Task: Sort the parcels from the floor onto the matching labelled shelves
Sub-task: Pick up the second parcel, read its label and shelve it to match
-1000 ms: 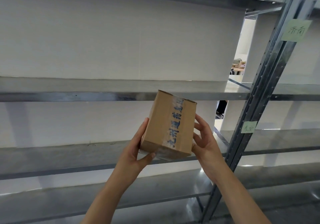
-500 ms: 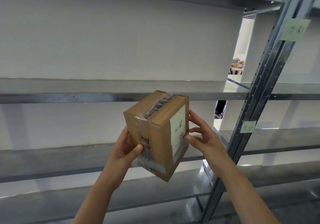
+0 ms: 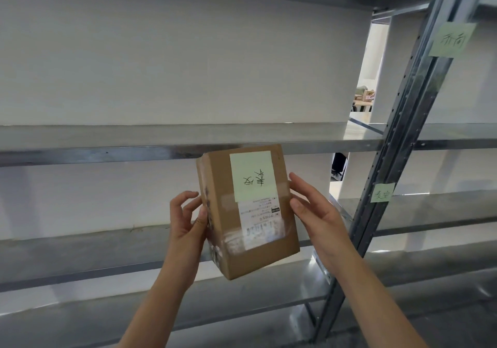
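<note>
Two hands of mine hold one cardboard parcel (image 3: 247, 213) up at the centre of the frame, in front of the grey metal shelves (image 3: 107, 148). At centre-left, my left hand (image 3: 185, 226) curls loosely on the parcel's left side, thumb pressed to the taped edge, fingers partly bent behind it. The parcel sits tilted, its top just overlapping the front lip of the middle shelf. Facing me is a pale green sticky note (image 3: 252, 176) with two handwritten characters, upside down from where I look; below it a white printed shipping label (image 3: 261, 222) lies under clear tape, its print too small to read. My right hand (image 3: 317, 213) lies flat and open along the right side. Further right, the upright post (image 3: 398, 137) carries two green handwritten tags, an upper tag (image 3: 451, 39) and a lower tag (image 3: 382, 193).
</note>
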The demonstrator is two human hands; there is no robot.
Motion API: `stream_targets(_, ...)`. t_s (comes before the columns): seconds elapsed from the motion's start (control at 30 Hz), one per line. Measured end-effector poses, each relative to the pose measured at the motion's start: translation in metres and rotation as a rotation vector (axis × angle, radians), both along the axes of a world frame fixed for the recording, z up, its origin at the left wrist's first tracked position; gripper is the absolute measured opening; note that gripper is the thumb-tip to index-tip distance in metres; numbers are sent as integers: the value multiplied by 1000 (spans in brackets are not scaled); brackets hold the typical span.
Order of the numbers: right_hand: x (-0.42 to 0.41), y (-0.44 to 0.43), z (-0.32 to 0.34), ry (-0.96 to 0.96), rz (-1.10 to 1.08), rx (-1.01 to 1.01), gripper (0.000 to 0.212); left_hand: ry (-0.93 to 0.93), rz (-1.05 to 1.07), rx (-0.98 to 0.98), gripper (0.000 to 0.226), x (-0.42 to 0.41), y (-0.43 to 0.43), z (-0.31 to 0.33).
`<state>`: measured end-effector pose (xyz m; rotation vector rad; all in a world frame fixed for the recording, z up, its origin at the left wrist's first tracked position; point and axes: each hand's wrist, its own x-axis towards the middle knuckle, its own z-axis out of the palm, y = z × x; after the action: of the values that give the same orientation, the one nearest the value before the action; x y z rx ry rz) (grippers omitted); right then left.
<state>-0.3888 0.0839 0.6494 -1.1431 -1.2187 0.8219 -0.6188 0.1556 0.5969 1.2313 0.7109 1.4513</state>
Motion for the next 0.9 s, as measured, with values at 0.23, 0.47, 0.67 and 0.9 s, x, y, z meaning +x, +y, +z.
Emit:
stream_targets(0.23, 1, -4, -9, 91, 14, -20, 39, 45, 16, -15, 35, 9, -1, -1)
stream_targets(0.47, 4, -9, -15, 25, -33, -36, 37, 109, -275, -115, 94, 12, -9, 0)
stream_targets(0.67, 8, -12, -13, 74, -29, -53, 46, 111, -314, -152, 67, 14, -12, -7)
stream_targets(0.9, 10, -11, -15, 109, 6, -77, 38, -46, -155, -164, 66, 29, -21, -4)
